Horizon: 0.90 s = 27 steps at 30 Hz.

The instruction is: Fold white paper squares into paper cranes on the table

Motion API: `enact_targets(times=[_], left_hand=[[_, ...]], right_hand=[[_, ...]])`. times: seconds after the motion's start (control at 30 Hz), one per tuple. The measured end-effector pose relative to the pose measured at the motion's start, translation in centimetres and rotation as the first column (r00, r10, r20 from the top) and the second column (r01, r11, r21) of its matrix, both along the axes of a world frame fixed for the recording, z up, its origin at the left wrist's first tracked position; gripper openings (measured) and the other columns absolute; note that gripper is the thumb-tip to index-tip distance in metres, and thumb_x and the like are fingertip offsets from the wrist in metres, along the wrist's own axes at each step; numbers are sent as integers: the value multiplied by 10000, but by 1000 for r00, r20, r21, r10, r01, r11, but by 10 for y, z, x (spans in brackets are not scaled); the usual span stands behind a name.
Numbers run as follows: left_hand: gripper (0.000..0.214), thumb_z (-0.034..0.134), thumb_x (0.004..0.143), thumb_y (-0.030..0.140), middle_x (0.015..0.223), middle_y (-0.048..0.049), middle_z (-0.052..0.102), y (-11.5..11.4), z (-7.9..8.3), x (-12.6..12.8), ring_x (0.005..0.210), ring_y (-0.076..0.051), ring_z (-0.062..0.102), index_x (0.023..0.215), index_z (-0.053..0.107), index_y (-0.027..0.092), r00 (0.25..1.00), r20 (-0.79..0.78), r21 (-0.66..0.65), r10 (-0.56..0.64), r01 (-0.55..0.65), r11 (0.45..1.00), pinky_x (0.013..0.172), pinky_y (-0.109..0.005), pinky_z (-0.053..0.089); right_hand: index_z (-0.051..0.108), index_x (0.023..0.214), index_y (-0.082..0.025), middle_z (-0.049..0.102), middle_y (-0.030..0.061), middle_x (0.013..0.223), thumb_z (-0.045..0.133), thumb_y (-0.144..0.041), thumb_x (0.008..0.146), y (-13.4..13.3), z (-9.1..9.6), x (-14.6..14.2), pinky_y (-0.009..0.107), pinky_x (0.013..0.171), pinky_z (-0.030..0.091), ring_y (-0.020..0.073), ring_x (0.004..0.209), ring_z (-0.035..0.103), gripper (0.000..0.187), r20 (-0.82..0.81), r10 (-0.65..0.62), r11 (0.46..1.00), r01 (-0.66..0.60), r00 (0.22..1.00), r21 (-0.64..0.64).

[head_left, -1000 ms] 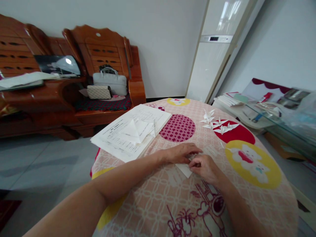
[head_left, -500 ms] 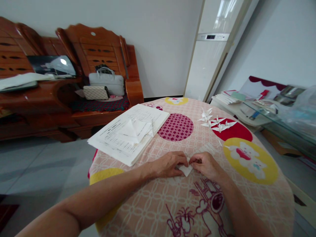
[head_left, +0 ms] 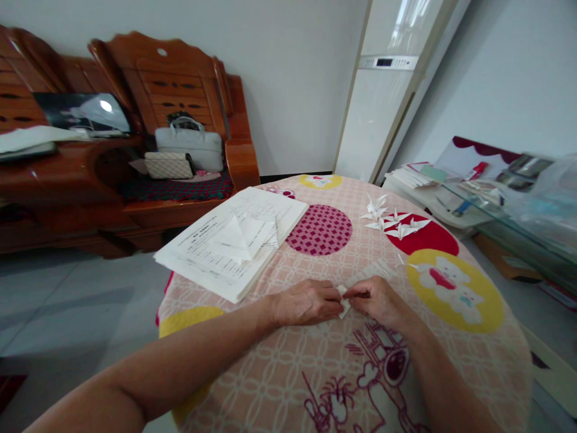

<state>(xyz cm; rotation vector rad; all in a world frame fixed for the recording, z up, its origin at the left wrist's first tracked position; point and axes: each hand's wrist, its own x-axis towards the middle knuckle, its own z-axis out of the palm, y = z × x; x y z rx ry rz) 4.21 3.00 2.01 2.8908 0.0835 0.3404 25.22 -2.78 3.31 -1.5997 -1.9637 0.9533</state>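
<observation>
Between my hands, low over the patterned tablecloth (head_left: 270,367), is a small folded piece of white paper (head_left: 344,308). My left hand (head_left: 313,302) grips its left side, the fingers closed and covering much of it. From the right, my right hand (head_left: 375,299) pinches the paper's edge between thumb and fingertips. Several folded paper cranes (head_left: 396,224) sit together beyond my right hand. To the far left lies a stack of printed sheets (head_left: 198,255) with a folded white paper triangle (head_left: 237,239) and other loose paper on top.
A carved wooden chair (head_left: 243,165) holding a light handbag (head_left: 193,147) and a quilted purse (head_left: 166,165) stands behind on the left. A tall white cabinet air conditioner (head_left: 374,114) is at the back. A glass shelf (head_left: 487,219) with clutter borders the table's right side.
My left fingers have closed further over the folded paper, so less of it shows. My right hand stays pinched at its edge. The whole view has shifted slightly.
</observation>
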Motion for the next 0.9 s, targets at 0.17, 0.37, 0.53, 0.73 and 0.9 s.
enact_targets(times=[0.17, 0.37, 0.53, 0.73, 0.9], left_hand=[[248, 436, 957, 226, 921, -88, 667, 1, -2, 0, 889, -162, 596, 929, 674, 161, 993, 90, -222, 75, -53, 974, 812, -256, 430], [142, 558, 869, 184, 872, -48, 662, 3, -1, 6, 812, -131, 602, 838, 692, 144, 965, 54, -486, 255, -198, 852, 723, -204, 428], [83, 605, 778, 144, 794, -21, 642, 2, -2, 14, 752, -128, 578, 767, 687, 149, 922, 6, -535, 388, -325, 780, 668, -204, 413], [55, 630, 714, 162, 777, -24, 615, -1, 0, 23, 711, -128, 550, 677, 664, 140, 833, -69, -542, 550, -494, 680, 626, -215, 396], [72, 637, 690, 194, 749, -26, 598, -2, 2, 28, 692, -136, 540, 638, 654, 147, 782, -138, -492, 608, -587, 643, 617, -235, 385]], right_hand=[[772, 806, -140, 695, 24, 644, 580, -165, 719, 1, -5, -3, 216, 528, 383, 143, 579, 582, 212, -16, -31, 999, 31, 999, -7], [727, 786, -148, 575, -27, 552, 592, -145, 673, 1, -6, -5, 201, 483, 322, 108, 517, 493, 176, 2, -60, 998, 60, 998, 7], [710, 778, -150, 564, -31, 557, 578, -138, 655, 0, -4, -6, 208, 488, 321, 109, 517, 488, 182, 1, -62, 998, 62, 998, -17], [700, 798, -151, 571, -30, 564, 554, -110, 645, 0, -5, -6, 207, 485, 312, 108, 514, 495, 216, 11, -57, 998, 57, 998, -14], [698, 818, -152, 587, -25, 572, 561, -101, 644, 0, -4, -7, 212, 503, 333, 113, 523, 512, 227, 38, -59, 998, 59, 998, 11]])
